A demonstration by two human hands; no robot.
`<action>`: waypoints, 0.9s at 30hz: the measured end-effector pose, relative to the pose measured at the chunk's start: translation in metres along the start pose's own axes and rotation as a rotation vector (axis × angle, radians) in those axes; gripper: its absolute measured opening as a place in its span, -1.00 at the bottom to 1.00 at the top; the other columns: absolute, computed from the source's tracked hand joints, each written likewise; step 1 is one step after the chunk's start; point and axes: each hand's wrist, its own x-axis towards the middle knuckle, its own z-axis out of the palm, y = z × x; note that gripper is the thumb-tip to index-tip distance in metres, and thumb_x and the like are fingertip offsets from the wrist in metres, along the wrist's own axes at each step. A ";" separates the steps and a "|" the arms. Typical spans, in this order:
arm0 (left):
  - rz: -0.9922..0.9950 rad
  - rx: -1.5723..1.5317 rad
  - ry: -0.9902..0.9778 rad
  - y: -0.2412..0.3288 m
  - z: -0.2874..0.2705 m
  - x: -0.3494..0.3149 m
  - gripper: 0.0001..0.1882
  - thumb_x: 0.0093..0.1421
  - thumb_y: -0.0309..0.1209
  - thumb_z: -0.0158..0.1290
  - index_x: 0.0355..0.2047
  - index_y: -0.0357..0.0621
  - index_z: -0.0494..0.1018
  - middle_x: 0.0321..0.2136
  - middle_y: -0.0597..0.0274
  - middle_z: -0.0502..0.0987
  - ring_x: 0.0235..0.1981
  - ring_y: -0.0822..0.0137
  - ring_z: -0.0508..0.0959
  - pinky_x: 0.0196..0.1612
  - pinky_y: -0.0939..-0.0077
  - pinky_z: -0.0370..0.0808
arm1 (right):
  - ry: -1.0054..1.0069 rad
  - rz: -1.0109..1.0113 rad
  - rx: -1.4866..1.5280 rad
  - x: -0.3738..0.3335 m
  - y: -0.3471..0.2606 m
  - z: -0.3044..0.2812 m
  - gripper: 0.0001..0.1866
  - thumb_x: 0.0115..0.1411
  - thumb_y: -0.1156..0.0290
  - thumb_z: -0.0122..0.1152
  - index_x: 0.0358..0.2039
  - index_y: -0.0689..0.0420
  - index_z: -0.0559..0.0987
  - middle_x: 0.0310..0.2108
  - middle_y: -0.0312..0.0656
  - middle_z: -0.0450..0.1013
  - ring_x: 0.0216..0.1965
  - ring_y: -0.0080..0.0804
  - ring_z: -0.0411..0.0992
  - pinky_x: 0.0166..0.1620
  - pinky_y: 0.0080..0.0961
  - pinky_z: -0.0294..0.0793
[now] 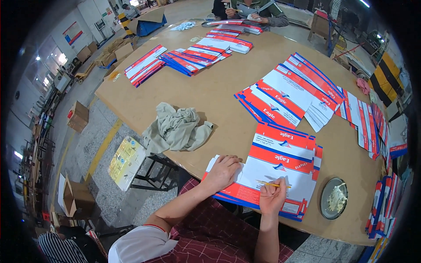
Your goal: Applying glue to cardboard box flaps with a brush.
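A fanned stack of flat printed cardboard sheets [285, 151], red, white and blue, lies before me at the table's near edge. My left hand [223, 173] presses on the sheets' left part with its fingers bent together. Something white shows by its fingertips, but I cannot tell whether it is held or part of a sheet. Over the white middle of the top sheet, my right hand [272, 197] pinches a thin yellow stick [268, 183], lying crosswise. To its right stands a round dark dish [323, 206] with pale, crumbly-looking paste [337, 198].
A crumpled grey-green cloth [177, 127] lies left of the sheets. More fanned sheets [291, 90] spread across the brown table [210, 94], with others [362, 120] along its right edge. Across the table sits a co-worker [258, 11]. A stool [127, 162] stands at the left.
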 end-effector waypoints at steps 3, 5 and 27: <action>0.004 -0.019 -0.044 -0.001 0.002 -0.006 -0.82 -0.19 -0.59 -0.01 -0.47 -0.21 0.40 -0.38 0.15 0.41 -0.20 0.17 0.40 -0.13 0.35 0.31 | 0.040 0.000 -0.003 -0.003 0.002 0.002 -0.75 0.23 0.23 -0.12 -0.56 0.02 0.32 -0.80 -0.43 0.10 -0.75 -0.69 0.04 -0.64 -0.71 0.06; 0.033 -0.028 -0.059 0.000 0.002 -0.008 -0.82 -0.19 -0.58 -0.01 -0.48 -0.21 0.39 -0.41 0.15 0.40 -0.22 0.17 0.39 -0.15 0.34 0.31 | 0.014 -0.009 -0.025 -0.004 0.000 -0.002 -0.76 0.22 0.23 -0.11 -0.55 0.01 0.32 -0.79 -0.43 0.11 -0.75 -0.69 0.05 -0.64 -0.72 0.06; -0.078 0.083 -0.018 -0.001 -0.005 0.005 -0.80 -0.16 -0.57 -0.01 -0.44 -0.21 0.41 -0.43 0.14 0.40 -0.28 0.17 0.39 -0.26 0.33 0.30 | -0.156 -0.008 -0.095 0.007 0.003 0.001 -0.76 0.25 0.26 -0.19 -0.53 0.03 0.31 -0.76 -0.39 0.15 -0.69 -0.66 0.08 -0.51 -0.63 0.12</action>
